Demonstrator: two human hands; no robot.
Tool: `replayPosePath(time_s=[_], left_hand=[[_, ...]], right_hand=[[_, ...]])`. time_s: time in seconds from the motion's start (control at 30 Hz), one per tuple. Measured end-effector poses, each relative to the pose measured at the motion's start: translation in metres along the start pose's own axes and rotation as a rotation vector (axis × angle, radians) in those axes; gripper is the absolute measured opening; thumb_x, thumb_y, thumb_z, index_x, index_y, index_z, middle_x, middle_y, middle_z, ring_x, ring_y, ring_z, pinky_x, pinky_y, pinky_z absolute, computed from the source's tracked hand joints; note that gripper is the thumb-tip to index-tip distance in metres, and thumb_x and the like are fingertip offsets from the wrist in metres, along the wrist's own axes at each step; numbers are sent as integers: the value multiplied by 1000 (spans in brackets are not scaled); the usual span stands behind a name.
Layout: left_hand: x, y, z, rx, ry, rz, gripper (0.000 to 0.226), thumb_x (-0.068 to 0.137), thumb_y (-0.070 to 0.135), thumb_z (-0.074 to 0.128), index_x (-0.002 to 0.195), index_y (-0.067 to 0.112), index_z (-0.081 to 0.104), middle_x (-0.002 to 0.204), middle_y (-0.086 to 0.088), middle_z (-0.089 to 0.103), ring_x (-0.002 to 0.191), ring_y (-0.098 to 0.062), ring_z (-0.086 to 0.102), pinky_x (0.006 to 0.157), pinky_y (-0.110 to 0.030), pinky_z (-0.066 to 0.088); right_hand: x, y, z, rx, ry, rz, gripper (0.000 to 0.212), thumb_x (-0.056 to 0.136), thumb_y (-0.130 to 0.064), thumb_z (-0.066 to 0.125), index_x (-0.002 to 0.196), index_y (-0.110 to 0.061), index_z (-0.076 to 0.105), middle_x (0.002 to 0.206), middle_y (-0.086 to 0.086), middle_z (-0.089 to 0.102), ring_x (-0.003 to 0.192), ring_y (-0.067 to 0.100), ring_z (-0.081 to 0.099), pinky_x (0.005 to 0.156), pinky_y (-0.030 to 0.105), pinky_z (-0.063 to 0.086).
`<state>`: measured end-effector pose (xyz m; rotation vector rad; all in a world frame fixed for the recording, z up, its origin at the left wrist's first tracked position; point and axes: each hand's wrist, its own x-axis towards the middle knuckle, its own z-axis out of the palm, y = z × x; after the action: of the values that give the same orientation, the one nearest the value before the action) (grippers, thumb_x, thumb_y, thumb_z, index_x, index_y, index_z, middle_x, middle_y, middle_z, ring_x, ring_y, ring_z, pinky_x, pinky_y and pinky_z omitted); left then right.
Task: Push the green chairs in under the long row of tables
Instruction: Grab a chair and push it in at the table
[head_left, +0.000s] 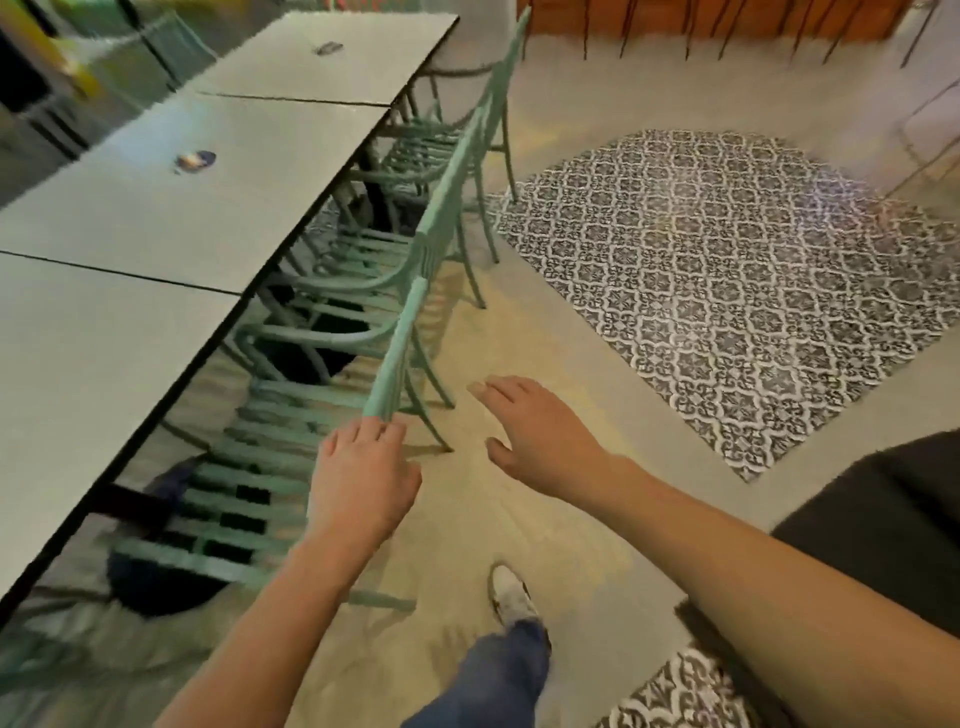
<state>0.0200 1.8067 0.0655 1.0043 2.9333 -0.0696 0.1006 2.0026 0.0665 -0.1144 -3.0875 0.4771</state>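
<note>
A long row of grey tables (156, 208) runs along the left. Several green chairs stand side by side at its right edge, seats partly under the tabletops. The nearest green chair (397, 348) has its slatted seat below the table edge. My left hand (363, 478) grips the near end of that chair's top rail, fingers curled over it. To its right my right hand (530, 431) hovers over the floor, fingers spread, touching nothing. The second green chair (447, 197) and a third green chair (506, 73) stand farther along.
A patterned black-and-white tile patch (727, 286) lies in the grey floor on the right. My foot in a white shoe (511, 592) steps forward below the hands. A dark round seat (883, 519) sits at the right edge. Small objects lie on the tabletops.
</note>
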Motion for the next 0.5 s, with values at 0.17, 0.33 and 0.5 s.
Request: replayPosePath(time_s=[0.17,0.33,0.5], left_hand=[[49,-35,16,-35,-30,-187,48,87,48,51,127,22,57,123,-1,60,118,-25,54,102,-40,39],[75,-44,18,-81,-106,-395,49,90,50,49,129,21,54,129,-2,58,122,-26,51,105,-40,37],[84,-52,33,-114,-148,-606,53,93,55,45,135,24,49,131,1,56,124,-22,48,107,-37,33]], right_hand=[[106,2,6,-15,-39,-222,64,83,-25,61,143,-14,40,141,7,46,128,26,42,110,37,33],[179,8,21,-6,-178,-405,64,88,-27,56,147,-19,32,144,2,41,134,23,36,112,40,28],[252,19,35,-37,-311,-584,68,90,-36,57,149,-24,25,149,-2,35,139,20,28,116,41,24]])
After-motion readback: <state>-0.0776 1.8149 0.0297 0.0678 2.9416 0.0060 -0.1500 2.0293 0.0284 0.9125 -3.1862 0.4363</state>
